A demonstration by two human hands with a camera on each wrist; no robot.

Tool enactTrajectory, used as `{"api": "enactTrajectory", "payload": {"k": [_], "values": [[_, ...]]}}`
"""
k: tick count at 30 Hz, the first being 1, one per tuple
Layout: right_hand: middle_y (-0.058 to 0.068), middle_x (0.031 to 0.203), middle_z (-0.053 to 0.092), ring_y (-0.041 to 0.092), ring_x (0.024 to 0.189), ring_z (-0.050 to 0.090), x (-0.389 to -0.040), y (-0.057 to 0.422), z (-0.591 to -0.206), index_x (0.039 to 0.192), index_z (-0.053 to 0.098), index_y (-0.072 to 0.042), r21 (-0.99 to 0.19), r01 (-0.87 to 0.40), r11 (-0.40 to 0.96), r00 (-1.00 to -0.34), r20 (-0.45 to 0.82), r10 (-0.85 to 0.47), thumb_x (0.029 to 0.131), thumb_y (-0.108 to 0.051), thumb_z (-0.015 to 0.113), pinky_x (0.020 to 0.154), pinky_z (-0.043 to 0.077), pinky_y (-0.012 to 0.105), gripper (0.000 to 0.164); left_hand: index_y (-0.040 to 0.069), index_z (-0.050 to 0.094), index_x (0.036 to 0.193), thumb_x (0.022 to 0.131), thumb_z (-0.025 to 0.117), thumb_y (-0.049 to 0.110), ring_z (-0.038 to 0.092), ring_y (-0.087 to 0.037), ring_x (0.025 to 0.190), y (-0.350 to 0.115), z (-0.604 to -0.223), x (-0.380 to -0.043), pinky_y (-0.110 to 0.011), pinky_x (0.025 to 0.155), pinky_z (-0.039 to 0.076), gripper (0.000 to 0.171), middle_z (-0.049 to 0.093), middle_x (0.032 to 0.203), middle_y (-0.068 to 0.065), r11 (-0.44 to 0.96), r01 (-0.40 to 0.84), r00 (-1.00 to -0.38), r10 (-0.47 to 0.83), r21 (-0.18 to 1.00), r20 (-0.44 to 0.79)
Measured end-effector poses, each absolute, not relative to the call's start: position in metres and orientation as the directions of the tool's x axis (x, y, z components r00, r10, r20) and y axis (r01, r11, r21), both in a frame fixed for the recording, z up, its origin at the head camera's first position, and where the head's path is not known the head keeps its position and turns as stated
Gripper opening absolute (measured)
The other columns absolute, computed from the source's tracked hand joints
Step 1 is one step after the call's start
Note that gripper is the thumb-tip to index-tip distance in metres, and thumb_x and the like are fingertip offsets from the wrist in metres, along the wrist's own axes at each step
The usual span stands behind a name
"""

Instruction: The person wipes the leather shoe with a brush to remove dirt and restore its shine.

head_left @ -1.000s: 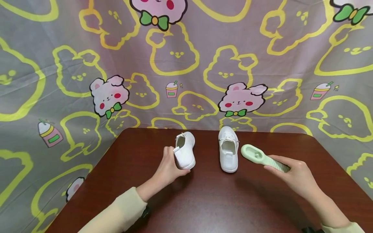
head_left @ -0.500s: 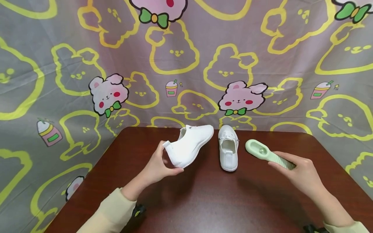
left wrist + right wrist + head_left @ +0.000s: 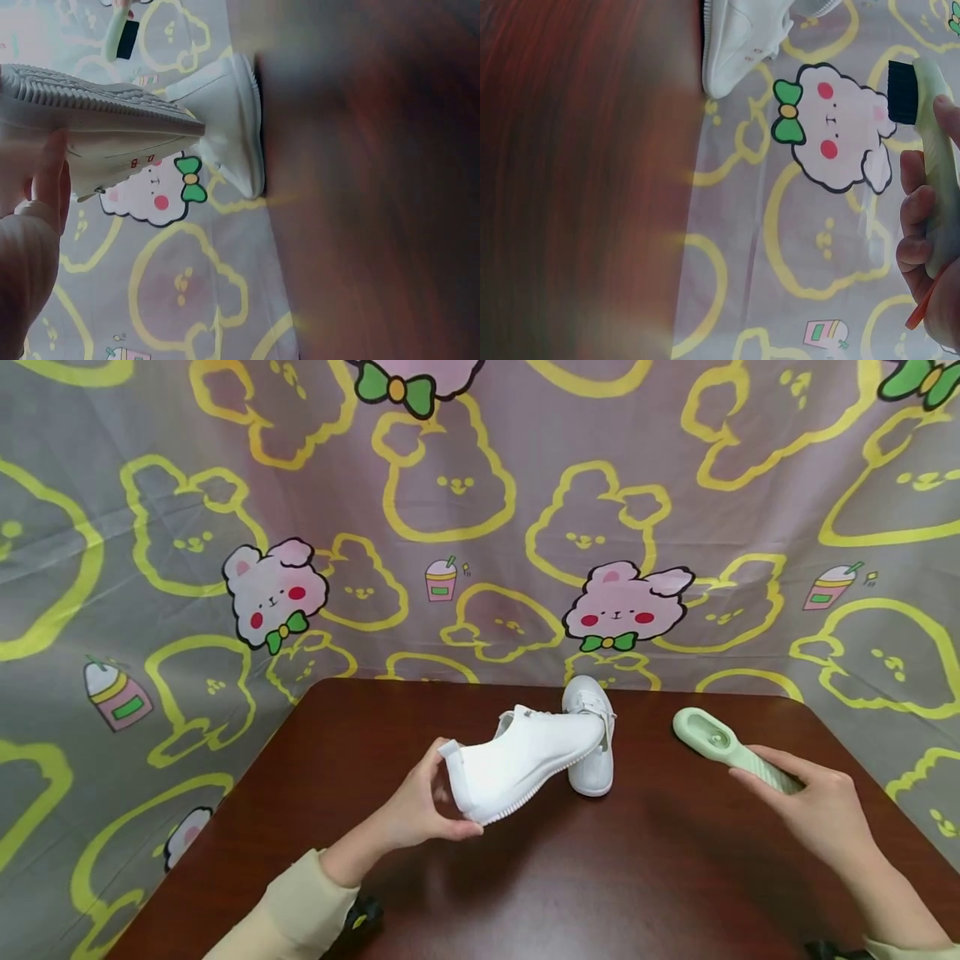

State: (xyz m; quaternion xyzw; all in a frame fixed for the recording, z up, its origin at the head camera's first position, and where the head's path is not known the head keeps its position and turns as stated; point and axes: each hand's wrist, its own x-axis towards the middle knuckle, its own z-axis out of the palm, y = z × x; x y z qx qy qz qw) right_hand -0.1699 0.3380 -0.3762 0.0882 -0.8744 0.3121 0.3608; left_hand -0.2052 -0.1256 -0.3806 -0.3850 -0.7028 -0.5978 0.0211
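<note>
My left hand (image 3: pixel 416 806) grips a white shoe (image 3: pixel 525 764) by its heel, with the toe pointing right and the sole turned down toward me. In the left wrist view the ridged sole (image 3: pixel 90 97) of this held shoe shows. A matching white shoe (image 3: pixel 592 772) stands on the table, partly hidden behind the raised toe. On the right, my right hand (image 3: pixel 817 797) holds a pale green brush (image 3: pixel 708 732) by its ribbed handle. Dark bristles (image 3: pixel 902 94) face downward in the right wrist view, off the table.
A dark reddish-brown table (image 3: pixel 360 727) lies under both hands. Behind and to the left hangs a grey curtain (image 3: pixel 480 560) with yellow outlines and cartoon animals, meeting the table's back edge.
My left hand has lifted the shoe off the table and swung its toe to the right, so its side faces me. My right hand has moved rightward with the brush.
</note>
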Motion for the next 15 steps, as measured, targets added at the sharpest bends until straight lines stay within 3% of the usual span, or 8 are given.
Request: {"api": "enactTrajectory", "payload": {"k": [7, 15], "values": [[-0.044, 0.087, 0.051, -0.015, 0.067, 0.047, -0.172, 0.341, -0.379, 0.101, 0.075, -0.003, -0.48, -0.375, 0.793, -0.707, 0.702, 0.091, 0.067, -0.008, 0.087, 0.057, 0.036, 0.013, 0.036, 0.0, 0.041, 0.122, 0.061, 0.086, -0.008, 0.057, -0.018, 0.093, -0.122, -0.377, -0.201, -0.034, 0.068, 0.056, 0.076, 0.047, 0.114, -0.01, -0.022, 0.607, -0.669, 0.524, 0.794, 0.526], [-0.047, 0.084, 0.047, -0.015, 0.065, 0.044, -0.17, 0.347, -0.376, 0.103, 0.074, -0.002, -0.497, -0.314, 0.809, -0.7, 0.697, 0.157, 0.068, -0.011, 0.087, 0.057, 0.034, 0.013, 0.038, -0.002, 0.04, 0.125, 0.06, 0.085, -0.012, 0.057, -0.021, 0.098, -0.115, -0.369, -0.198, -0.039, 0.072, 0.056, 0.079, 0.046, 0.117, -0.017, -0.117, 0.619, -0.598, 0.571, 0.777, 0.562]]}}
